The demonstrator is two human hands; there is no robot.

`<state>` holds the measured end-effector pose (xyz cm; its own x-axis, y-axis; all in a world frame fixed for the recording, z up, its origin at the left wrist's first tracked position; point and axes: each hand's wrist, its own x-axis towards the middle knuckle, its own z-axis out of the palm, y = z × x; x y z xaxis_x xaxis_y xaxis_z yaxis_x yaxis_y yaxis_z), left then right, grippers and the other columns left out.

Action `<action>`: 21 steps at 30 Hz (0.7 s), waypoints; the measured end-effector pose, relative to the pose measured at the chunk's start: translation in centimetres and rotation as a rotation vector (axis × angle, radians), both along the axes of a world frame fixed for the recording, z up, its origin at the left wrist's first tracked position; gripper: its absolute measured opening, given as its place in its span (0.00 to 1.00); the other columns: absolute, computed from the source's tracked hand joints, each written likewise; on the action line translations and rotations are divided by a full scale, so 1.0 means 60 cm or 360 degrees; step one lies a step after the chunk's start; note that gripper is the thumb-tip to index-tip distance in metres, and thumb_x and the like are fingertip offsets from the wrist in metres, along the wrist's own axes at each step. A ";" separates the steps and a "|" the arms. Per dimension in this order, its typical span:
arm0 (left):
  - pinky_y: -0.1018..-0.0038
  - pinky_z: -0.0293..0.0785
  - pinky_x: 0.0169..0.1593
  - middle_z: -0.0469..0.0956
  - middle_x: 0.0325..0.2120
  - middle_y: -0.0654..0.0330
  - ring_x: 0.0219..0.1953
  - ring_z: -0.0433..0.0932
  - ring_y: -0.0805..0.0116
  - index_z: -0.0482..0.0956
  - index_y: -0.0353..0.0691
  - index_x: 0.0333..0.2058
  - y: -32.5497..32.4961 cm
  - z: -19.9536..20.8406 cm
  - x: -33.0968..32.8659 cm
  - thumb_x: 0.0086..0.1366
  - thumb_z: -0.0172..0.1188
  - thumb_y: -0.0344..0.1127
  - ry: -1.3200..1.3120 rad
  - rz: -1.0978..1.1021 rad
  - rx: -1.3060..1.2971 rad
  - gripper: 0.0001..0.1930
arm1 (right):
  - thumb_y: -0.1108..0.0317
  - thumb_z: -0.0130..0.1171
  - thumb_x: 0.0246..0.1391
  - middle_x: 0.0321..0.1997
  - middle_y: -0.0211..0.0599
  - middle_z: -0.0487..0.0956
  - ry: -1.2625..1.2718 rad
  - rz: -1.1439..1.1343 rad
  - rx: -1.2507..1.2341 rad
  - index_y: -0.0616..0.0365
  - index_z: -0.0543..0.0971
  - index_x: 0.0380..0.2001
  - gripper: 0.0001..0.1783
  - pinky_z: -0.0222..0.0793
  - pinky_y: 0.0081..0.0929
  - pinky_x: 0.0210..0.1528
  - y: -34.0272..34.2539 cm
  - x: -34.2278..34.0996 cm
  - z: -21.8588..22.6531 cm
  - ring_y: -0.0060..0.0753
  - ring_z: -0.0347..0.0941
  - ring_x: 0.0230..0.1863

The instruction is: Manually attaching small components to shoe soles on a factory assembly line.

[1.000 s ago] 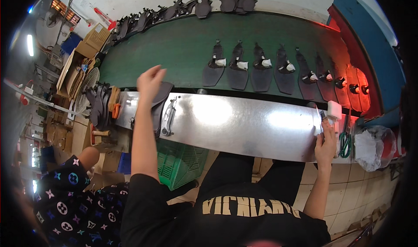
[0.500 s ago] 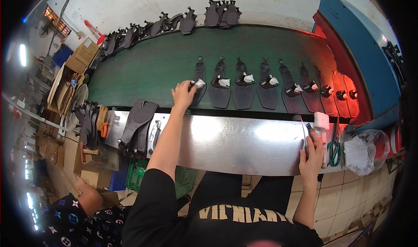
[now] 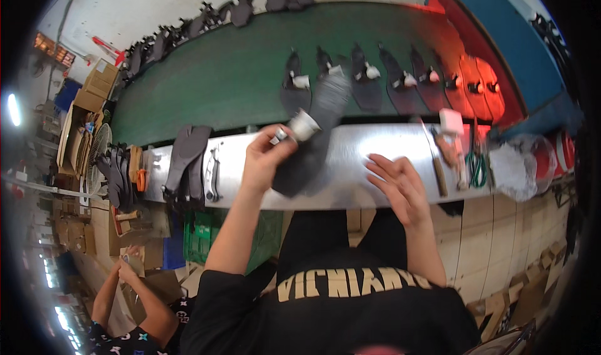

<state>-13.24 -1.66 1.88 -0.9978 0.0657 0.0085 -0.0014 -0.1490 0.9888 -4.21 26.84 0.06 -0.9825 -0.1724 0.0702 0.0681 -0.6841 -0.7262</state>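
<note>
My left hand is closed on a dark sandal, pinching it at the strap beside a white wad. The sandal is held tilted above the steel ledge, blurred by motion. My right hand is open over the ledge with its fingers apart, touching nothing. Beyond, several dark sandals with white wads at their straps, such as this one, lie in a row on the green belt. Those at the right are lit red.
Right of my right hand lie a wooden-handled tool, a white block and green-handled scissors. A plastic bag hangs beyond. Dark soles are stacked left. A blue-sided machine stands right. A co-worker's arms show lower left.
My left hand has lifted the nearest-left sandal off the belt and brought it toward me. My right hand has left the tools and moved left. The whole view has shifted.
</note>
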 end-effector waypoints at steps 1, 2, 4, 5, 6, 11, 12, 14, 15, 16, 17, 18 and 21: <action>0.78 0.73 0.45 0.79 0.35 0.67 0.38 0.76 0.78 0.81 0.39 0.39 0.013 0.001 0.052 0.56 0.66 0.22 -0.0288 -0.0191 0.0106 0.12 | 0.58 0.60 0.58 0.66 0.54 0.63 0.0052 0.0175 -0.0228 0.53 0.64 0.39 0.17 0.52 0.48 0.69 -0.022 -0.009 -0.016 0.46 0.60 0.68; 0.77 0.74 0.46 0.78 0.38 0.66 0.40 0.76 0.77 0.81 0.39 0.38 0.027 0.001 0.094 0.57 0.65 0.22 -0.0310 -0.0395 0.0197 0.10 | 0.58 0.63 0.55 0.68 0.55 0.61 0.0043 0.0327 -0.0401 0.56 0.67 0.43 0.21 0.53 0.47 0.69 -0.034 -0.017 -0.035 0.47 0.59 0.69; 0.76 0.72 0.51 0.79 0.43 0.62 0.43 0.77 0.73 0.81 0.36 0.39 0.045 -0.017 0.152 0.58 0.63 0.23 -0.0448 -0.0506 0.0497 0.09 | 0.62 0.65 0.51 0.57 0.49 0.71 -0.0108 0.0267 -0.0328 0.63 0.70 0.48 0.25 0.60 0.45 0.66 -0.059 -0.011 0.011 0.43 0.70 0.57; 0.76 0.72 0.52 0.79 0.44 0.61 0.45 0.77 0.72 0.81 0.35 0.40 0.057 -0.011 0.165 0.59 0.62 0.23 -0.0530 -0.0525 0.0712 0.09 | 0.64 0.65 0.50 0.52 0.46 0.74 -0.0097 0.0292 -0.0270 0.65 0.71 0.50 0.26 0.63 0.44 0.64 -0.056 -0.012 0.010 0.41 0.73 0.53; 0.76 0.72 0.52 0.79 0.44 0.61 0.45 0.77 0.72 0.81 0.35 0.40 0.058 -0.018 0.172 0.59 0.62 0.23 -0.0553 -0.0521 0.0710 0.09 | 0.68 0.63 0.48 0.41 0.42 0.74 0.0065 0.0185 -0.0277 0.61 0.72 0.40 0.17 0.65 0.44 0.63 -0.061 -0.012 0.019 0.36 0.75 0.44; 0.74 0.72 0.55 0.79 0.46 0.56 0.48 0.77 0.69 0.79 0.34 0.47 0.041 -0.049 0.202 0.61 0.60 0.22 -0.0520 -0.0376 0.0542 0.15 | 0.76 0.70 0.41 0.37 0.31 0.68 0.0322 -0.0014 0.0543 0.54 0.64 0.29 0.21 0.63 0.20 0.43 -0.041 0.038 0.032 0.21 0.66 0.39; 0.74 0.72 0.55 0.79 0.46 0.56 0.48 0.77 0.69 0.79 0.34 0.47 0.040 -0.050 0.207 0.61 0.60 0.22 -0.0532 -0.0377 0.0545 0.15 | 0.76 0.70 0.41 0.35 0.30 0.69 0.0249 0.0020 0.0813 0.54 0.65 0.29 0.21 0.64 0.21 0.42 -0.040 0.060 0.041 0.21 0.67 0.37; 0.74 0.73 0.55 0.79 0.47 0.55 0.49 0.77 0.69 0.78 0.33 0.48 0.039 -0.053 0.215 0.61 0.61 0.22 -0.0443 -0.0399 0.0606 0.15 | 0.76 0.69 0.44 0.32 0.32 0.73 0.0486 -0.0059 0.1366 0.59 0.69 0.30 0.16 0.69 0.23 0.41 -0.039 0.081 0.043 0.23 0.73 0.36; 0.74 0.73 0.55 0.79 0.47 0.55 0.49 0.77 0.69 0.78 0.33 0.48 0.039 -0.055 0.217 0.61 0.61 0.22 -0.0454 -0.0398 0.0607 0.15 | 0.76 0.69 0.44 0.32 0.32 0.73 0.0475 -0.0055 0.1366 0.59 0.69 0.30 0.16 0.69 0.23 0.41 -0.039 0.089 0.041 0.23 0.73 0.36; 0.74 0.74 0.53 0.79 0.47 0.54 0.48 0.78 0.69 0.78 0.33 0.48 0.038 -0.057 0.217 0.61 0.61 0.22 -0.0397 -0.0400 0.0588 0.15 | 0.76 0.67 0.45 0.36 0.35 0.74 0.0461 -0.0039 0.1406 0.61 0.71 0.34 0.15 0.67 0.22 0.44 -0.040 0.099 0.038 0.24 0.72 0.38; 0.74 0.75 0.52 0.79 0.46 0.54 0.47 0.78 0.70 0.78 0.34 0.48 0.039 -0.058 0.217 0.61 0.61 0.22 -0.0337 -0.0401 0.0569 0.15 | 0.76 0.65 0.46 0.40 0.37 0.75 0.0450 -0.0022 0.1447 0.62 0.73 0.37 0.14 0.66 0.22 0.47 -0.040 0.107 0.036 0.26 0.71 0.40; 0.74 0.75 0.52 0.79 0.46 0.54 0.47 0.78 0.70 0.78 0.34 0.48 0.038 -0.060 0.219 0.61 0.61 0.22 -0.0343 -0.0398 0.0570 0.15 | 0.75 0.66 0.46 0.46 0.44 0.80 0.0342 -0.0126 0.1299 0.64 0.76 0.47 0.22 0.71 0.26 0.47 -0.051 0.113 0.029 0.35 0.78 0.43; 0.68 0.72 0.56 0.78 0.48 0.50 0.51 0.76 0.64 0.77 0.33 0.47 0.032 -0.067 0.222 0.59 0.61 0.22 -0.0454 -0.0349 0.0589 0.16 | 0.75 0.65 0.46 0.47 0.44 0.80 0.0443 -0.0129 0.1482 0.62 0.75 0.54 0.28 0.71 0.27 0.47 -0.050 0.121 0.031 0.37 0.78 0.43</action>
<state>0.11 0.27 -2.11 -0.9269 0.3177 -0.1997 -0.3338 -0.4549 0.8256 3.03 23.86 1.91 -0.9628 -0.2088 0.1714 -0.2096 0.1771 -0.9616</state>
